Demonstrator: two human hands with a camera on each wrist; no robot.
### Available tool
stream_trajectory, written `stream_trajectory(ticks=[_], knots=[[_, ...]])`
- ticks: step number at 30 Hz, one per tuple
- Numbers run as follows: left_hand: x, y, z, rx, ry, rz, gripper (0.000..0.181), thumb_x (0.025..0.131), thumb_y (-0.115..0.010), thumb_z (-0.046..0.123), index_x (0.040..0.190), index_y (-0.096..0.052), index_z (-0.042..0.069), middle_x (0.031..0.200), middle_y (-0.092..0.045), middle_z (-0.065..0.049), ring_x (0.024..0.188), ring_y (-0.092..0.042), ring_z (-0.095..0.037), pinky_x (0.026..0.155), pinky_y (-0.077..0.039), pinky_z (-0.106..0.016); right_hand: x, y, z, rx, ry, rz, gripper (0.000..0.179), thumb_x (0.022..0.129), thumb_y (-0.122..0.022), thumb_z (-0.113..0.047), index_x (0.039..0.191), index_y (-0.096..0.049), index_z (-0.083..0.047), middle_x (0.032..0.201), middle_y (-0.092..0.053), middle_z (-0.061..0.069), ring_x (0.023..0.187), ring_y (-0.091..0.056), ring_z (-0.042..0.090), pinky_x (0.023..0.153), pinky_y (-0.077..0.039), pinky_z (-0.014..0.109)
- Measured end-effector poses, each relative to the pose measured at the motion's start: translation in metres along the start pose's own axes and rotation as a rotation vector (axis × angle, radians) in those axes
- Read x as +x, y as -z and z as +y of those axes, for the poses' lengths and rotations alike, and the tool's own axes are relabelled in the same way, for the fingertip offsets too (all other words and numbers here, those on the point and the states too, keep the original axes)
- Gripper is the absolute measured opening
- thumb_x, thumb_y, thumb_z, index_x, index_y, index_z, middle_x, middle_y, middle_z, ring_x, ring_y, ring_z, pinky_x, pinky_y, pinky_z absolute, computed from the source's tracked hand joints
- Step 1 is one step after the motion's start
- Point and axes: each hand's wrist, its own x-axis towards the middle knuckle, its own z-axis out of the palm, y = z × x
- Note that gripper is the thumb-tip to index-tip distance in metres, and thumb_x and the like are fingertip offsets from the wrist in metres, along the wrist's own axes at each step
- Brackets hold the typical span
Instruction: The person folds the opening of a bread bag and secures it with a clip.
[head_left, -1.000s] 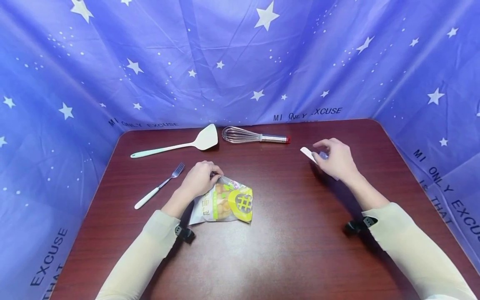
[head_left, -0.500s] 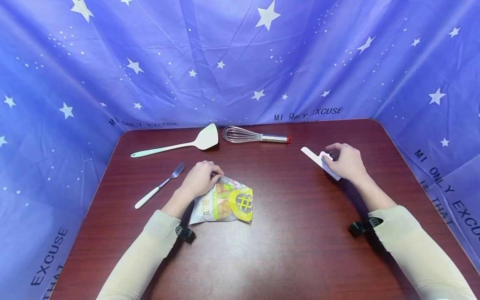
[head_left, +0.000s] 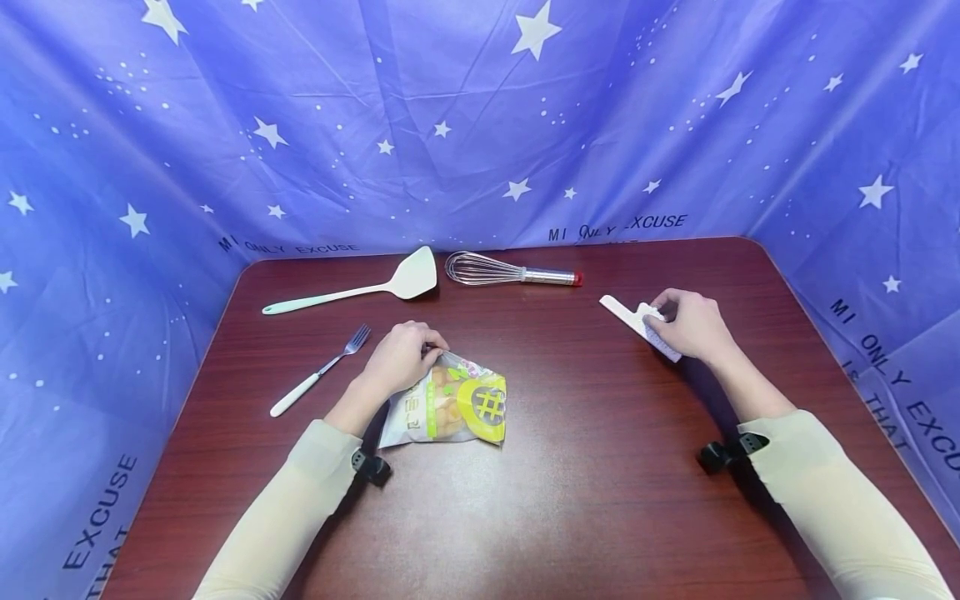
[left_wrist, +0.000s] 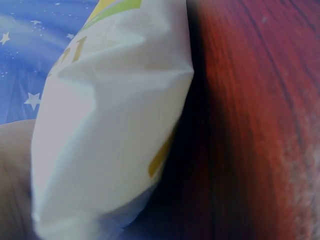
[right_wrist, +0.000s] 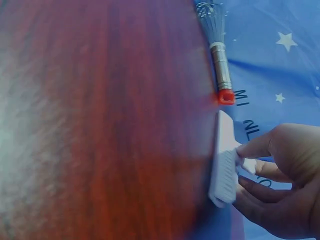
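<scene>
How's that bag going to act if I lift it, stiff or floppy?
Likely floppy: the bag looks thin-walled and creased. The rounded pieces that seem to show through it may shift and drag it down. Since the left hand holds it only near one edge, it would probably hang and swing from there.

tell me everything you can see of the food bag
The food bag is crinkled and looks plastic: whitish, with a yellow-green printed end and gold lettering. Rounded tan pieces seem to show through a clear part. It rests on the table, puffed out, with the left hand pinching its far edge. Whether it is sealed is unclear.
</scene>
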Motion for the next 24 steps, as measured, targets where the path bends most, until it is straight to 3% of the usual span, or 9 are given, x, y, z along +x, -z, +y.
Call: stream_trajectory(ticks=[5,10,13,19,24], knots=[[0.0,0.0,0.0,0.005,0.005,-0.002,0.011,0.097,-0.074,0.01,0.1,-0.084,0.014,0.095,-0.078,-0.003,0.095,-0.072,-0.024,0.091,-0.059,-0.042,0.001,0.003,-0.004,0.093,-0.067,-0.052,0.022,0.093,-0.078,-0.022,0.096,-0.065,-0.005,0.09,-0.075,0.015,0.081,-0.067,0.024,0.073,-0.047,0.033],[-0.001,0.001,0.002,0.01,0.012,-0.006,0.011,0.097,-0.075,0.011,0.101,-0.084,0.014,0.098,-0.079,-0.003,0.098,-0.069,-0.025,0.091,-0.059,-0.043,0.002,0.006,-0.011,0.278,-0.114,-0.105,0.031,0.094,-0.078,-0.018,0.115,-0.067,0.002,0.104,-0.073,0.018,0.078,-0.062,0.001,0.067,-0.05,0.017],[-0.002,0.001,0.003,0.022,0.021,-0.012,0.01,0.098,-0.075,0.013,0.102,-0.084,0.015,0.099,-0.079,-0.003,0.099,-0.066,-0.025,0.087,-0.059,-0.043,0.002,0.007,-0.017,0.349,-0.118,-0.108,0.036,0.095,-0.077,-0.017,0.122,-0.07,0.005,0.107,-0.075,0.02,0.075,-0.061,-0.008,0.065,-0.052,0.014],[-0.001,-0.001,0.003,0.053,0.035,-0.018,0.011,0.098,-0.075,0.016,0.103,-0.084,0.018,0.102,-0.079,-0.001,0.102,-0.067,-0.024,0.088,-0.06,-0.044,-0.001,0.011,-0.034,0.377,-0.072,-0.067,0.035,0.094,-0.08,-0.018,0.12,-0.074,0.005,0.101,-0.078,0.019,0.074,-0.062,-0.009,0.061,-0.052,0.015],[-0.001,-0.002,0.002,0.073,0.044,-0.017,0.011,0.098,-0.075,0.017,0.103,-0.085,0.02,0.102,-0.079,0.0,0.103,-0.067,-0.024,0.087,-0.061,-0.044,-0.003,0.012,-0.051,0.435,-0.043,-0.053,0.035,0.094,-0.081,-0.019,0.12,-0.075,0.003,0.094,-0.078,0.004,0.075,-0.064,-0.008,0.061,-0.052,0.015]])
